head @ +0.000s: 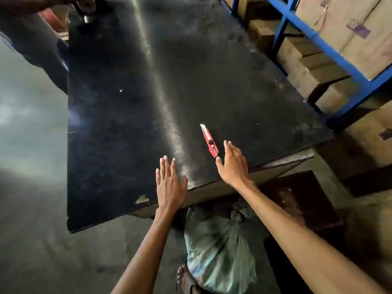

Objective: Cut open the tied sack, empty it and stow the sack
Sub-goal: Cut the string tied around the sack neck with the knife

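Here, left hand (169,183) flat, fingers straight, right hand (233,164) spread beside red cutter (210,141), holding nothing

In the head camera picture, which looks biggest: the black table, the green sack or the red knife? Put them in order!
1. black table, by far the largest
2. green sack, partly hidden under the table's edge
3. red knife, clearly the smallest

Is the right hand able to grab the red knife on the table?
Probably yes. The right hand is open right beside the red knife, which lies alone on the black table with nothing between them.
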Motion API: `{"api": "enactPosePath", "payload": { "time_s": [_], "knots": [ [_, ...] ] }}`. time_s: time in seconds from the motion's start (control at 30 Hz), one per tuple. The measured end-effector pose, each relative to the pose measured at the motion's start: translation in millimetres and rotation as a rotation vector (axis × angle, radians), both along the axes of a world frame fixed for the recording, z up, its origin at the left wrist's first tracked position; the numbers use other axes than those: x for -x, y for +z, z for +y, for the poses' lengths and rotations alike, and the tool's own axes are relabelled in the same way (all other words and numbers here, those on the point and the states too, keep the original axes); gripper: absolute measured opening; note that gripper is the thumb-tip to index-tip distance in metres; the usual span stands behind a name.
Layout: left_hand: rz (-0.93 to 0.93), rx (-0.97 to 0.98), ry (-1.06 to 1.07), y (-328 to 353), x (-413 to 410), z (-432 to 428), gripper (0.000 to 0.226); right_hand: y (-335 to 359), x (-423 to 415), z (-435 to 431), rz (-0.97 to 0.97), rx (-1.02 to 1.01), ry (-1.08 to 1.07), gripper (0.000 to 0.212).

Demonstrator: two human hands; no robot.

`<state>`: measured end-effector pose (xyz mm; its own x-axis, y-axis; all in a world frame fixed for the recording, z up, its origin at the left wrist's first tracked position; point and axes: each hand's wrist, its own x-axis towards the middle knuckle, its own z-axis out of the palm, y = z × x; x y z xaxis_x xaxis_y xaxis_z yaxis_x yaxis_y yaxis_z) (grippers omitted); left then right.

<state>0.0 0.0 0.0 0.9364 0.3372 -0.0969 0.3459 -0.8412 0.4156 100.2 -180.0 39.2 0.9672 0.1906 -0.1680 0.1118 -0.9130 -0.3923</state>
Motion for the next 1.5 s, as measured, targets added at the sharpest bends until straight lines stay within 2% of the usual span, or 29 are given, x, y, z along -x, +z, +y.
{"api": "enactPosePath", "payload": {
  "time_s": [0.17, 0.3, 0.4, 0.53, 0.63, 0.77, 0.93, 1.07, 1.27, 1.4, 1.5],
  "knots": [
    [0.050, -0.077, -0.035, -70.3, -54.6, 17.8, 0.071, -62.2, -48.4, 30.3, -0.043, 0.077, -0.066, 0.069],
    [0.033, -0.135, -0.052, -111.1, -62.6, 20.6, 0.069, -98.4, -72.9, 49.0, -0.103, 0.102, -0.088, 0.067],
    [0.026, -0.184, -0.040, -118.7, -63.7, 18.8, 0.068, -115.3, -88.6, 59.6, -0.116, 0.084, -0.127, 0.058],
    [0.053, -0.195, -0.031, -119.5, -66.4, 18.1, 0.070, -124.9, -106.6, 62.2, -0.121, -0.012, -0.186, 0.034],
    [0.073, -0.198, -0.030, -119.3, -68.0, 17.4, 0.070, -121.3, -116.1, 59.2, -0.051, -0.128, -0.249, 0.030],
    [0.073, -0.173, -0.024, -118.6, -68.3, 18.2, 0.070, -112.0, -106.8, 53.8, -0.017, -0.145, -0.208, 0.027],
    [0.064, -0.184, -0.032, -118.5, -68.1, 19.5, 0.070, -93.7, -53.1, 37.3, 0.023, -0.225, -0.223, 0.029],
    [0.047, -0.180, -0.042, -116.2, -66.3, 18.4, 0.070, -85.0, 20.1, 13.7, 0.013, -0.307, -0.273, 0.027],
    [0.073, -0.192, -0.063, -115.1, -57.8, 14.7, 0.067, -85.6, 137.8, -32.2, 0.021, -0.323, -0.317, 0.025],
    [0.117, -0.109, -0.014, -109.5, -15.9, -22.2, 0.068, -104.3, 207.2, -64.2, 0.091, -0.234, -0.380, 0.026],
    [0.054, -0.069, -0.018, -110.3, 34.0, -67.3, 0.075, -127.2, 248.0, -87.6, 0.203, -0.230, -0.450, 0.027]
  ]
}}
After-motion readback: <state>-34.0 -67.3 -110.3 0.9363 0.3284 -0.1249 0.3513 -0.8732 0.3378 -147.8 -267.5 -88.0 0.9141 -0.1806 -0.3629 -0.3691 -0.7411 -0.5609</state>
